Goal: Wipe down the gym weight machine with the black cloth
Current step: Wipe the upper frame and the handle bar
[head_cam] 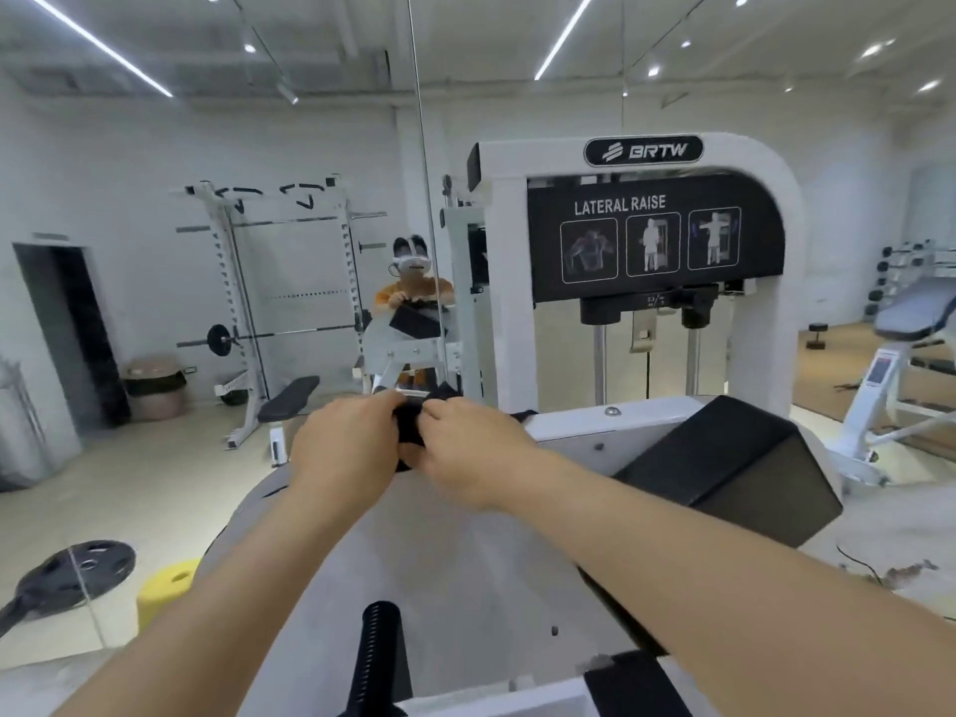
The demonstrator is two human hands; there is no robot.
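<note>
The white lateral raise weight machine [765, 323] stands right in front of me, with a black instruction panel and a black pad [734, 463] on its white arm. Both hands meet over the far end of that arm. My left hand [344, 442] and my right hand [465, 447] are each closed on the bunched black cloth [408, 416], which shows only as a dark strip between the fingers. A black ribbed handle grip [380, 649] rises near the bottom of the view.
A wall mirror ahead reflects me, a squat rack [279, 302] with a barbell and a flat bench. A black weight plate [77, 566] and a yellow block [165, 587] lie low on the left. An incline bench [910, 313] and dumbbell rack stand to the right.
</note>
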